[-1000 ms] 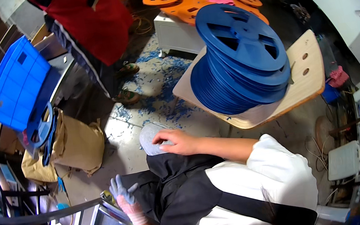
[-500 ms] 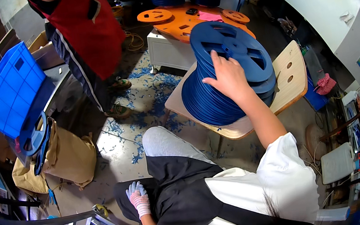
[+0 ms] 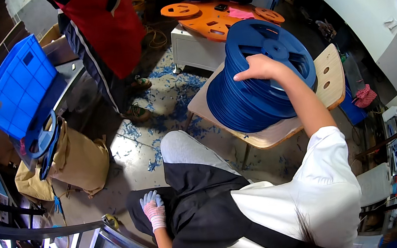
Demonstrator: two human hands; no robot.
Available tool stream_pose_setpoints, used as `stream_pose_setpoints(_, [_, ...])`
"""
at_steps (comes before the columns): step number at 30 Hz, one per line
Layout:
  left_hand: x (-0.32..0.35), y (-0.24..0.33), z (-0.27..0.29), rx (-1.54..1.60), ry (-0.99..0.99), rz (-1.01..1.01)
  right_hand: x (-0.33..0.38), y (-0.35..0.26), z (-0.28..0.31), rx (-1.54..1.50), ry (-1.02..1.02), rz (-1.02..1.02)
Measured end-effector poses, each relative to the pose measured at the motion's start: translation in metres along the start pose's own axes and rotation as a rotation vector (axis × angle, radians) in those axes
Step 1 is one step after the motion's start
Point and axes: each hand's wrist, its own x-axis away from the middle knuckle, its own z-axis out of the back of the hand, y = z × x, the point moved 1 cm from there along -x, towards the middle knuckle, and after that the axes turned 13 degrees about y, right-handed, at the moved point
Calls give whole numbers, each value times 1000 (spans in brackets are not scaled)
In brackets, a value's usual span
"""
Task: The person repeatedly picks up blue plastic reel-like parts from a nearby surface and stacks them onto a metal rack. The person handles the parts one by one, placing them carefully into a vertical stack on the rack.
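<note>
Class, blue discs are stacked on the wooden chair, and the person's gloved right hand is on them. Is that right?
Not quite: the head view shows that the right hand on the blue discs is bare, not gloved; the discs are indeed stacked on the wooden chair.

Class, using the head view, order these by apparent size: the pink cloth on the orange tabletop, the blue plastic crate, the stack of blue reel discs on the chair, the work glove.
1. Stack of blue reel discs
2. Blue plastic crate
3. Work glove
4. Pink cloth, though it lies farther from the camera
</note>
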Motion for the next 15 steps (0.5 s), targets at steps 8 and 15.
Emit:
stream_pose_setpoints(8, [-1,-1,2,6,23,-28,6,6,-1,-713,-336,-506])
stream_pose_setpoints(15, [4,-3,2,30,52,-24,-4,5,-11,-979,-410,-689])
